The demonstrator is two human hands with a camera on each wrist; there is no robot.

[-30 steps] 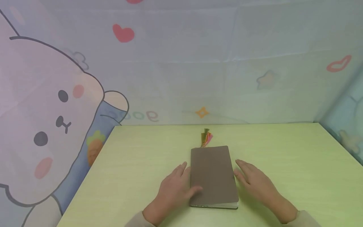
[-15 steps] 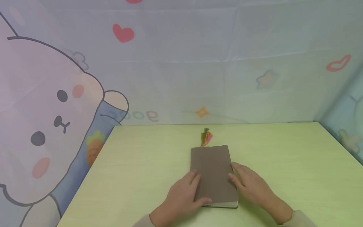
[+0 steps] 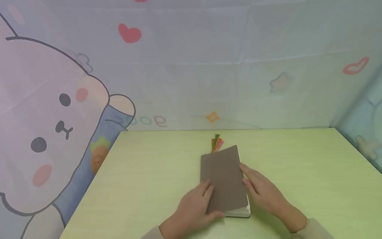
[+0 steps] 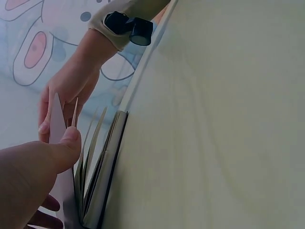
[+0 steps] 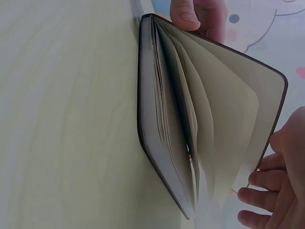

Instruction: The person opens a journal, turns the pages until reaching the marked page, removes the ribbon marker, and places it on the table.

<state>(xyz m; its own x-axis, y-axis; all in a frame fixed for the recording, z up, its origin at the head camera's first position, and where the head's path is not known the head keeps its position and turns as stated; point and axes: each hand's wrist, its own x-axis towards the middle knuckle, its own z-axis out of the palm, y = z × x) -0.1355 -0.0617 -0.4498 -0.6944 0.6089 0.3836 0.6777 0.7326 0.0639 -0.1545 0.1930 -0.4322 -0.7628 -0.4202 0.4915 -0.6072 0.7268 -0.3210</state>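
Note:
A notebook (image 3: 223,186) with a plain brown cover lies on the table in the head view. Its front cover is raised along the right side, and in the right wrist view the cream pages (image 5: 209,105) fan apart beneath it. My left hand (image 3: 194,209) rests on the lower left of the cover, fingers laid along it, thumb by the bottom edge. At the right edge, my right hand (image 3: 265,189) holds the lifted cover with thumb and fingertips. The left wrist view shows my left thumb (image 4: 64,148) beside the cover's lower edge. Exact contact under the right fingertips is partly hidden.
A tassel (image 3: 217,142) in green, orange and pink sticks out past the notebook's top. The pale yellow-green table (image 3: 158,159) ends at a printed cloth backdrop (image 3: 185,83) showing a cartoon rabbit, hearts and stars.
My left hand has moved right onto the cover. My right hand has come left to the notebook's edge. The cover's right side has risen, baring pages at the lower right.

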